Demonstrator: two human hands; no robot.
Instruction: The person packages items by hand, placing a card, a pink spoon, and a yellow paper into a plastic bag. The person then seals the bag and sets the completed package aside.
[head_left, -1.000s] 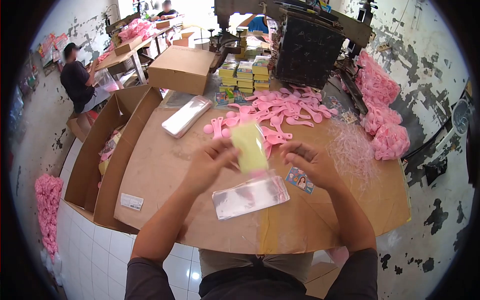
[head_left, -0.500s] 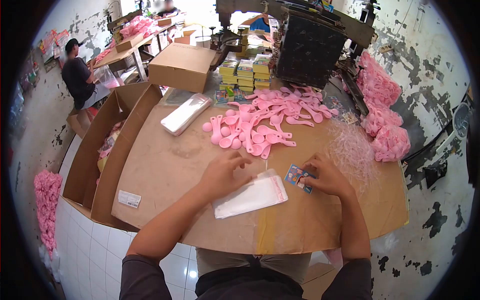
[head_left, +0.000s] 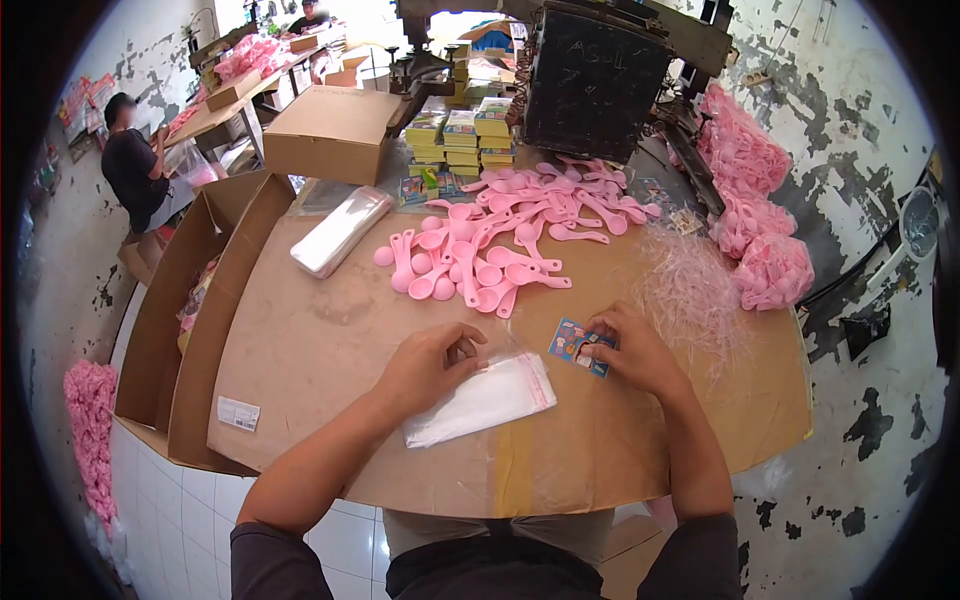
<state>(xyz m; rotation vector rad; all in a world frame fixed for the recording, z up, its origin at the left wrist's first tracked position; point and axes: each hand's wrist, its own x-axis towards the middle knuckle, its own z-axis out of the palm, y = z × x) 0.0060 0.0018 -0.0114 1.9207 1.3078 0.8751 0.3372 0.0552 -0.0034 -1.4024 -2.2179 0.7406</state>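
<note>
A stack of clear plastic bags point(head_left: 485, 405) with a pink-printed strip lies near the front of the table. My left hand point(head_left: 430, 368) rests over its upper left part, fingers curled, with a gap between thumb and forefinger; the thumb is at the bags. Just right of the stack, my right hand point(head_left: 640, 352) grips a small blue printed card point(head_left: 572, 343) by its right side, low over the cardboard. Beyond both hands spreads a pile of pink measuring spoons point(head_left: 490, 250).
Another bundle of clear bags point(head_left: 342, 232) lies at left. Stacked yellow-edged cards point(head_left: 462, 135), a closed carton point(head_left: 330, 135) and a dark machine box point(head_left: 597, 85) stand behind. Tangled plastic strands point(head_left: 690, 285) and pink bagged bundles point(head_left: 775, 270) are at right. A person point(head_left: 135, 165) sits far left.
The head view has shifted slightly, moving the table leftward in the picture. My left hand's fingers have curled in more over the bags. My right hand still holds the card.
</note>
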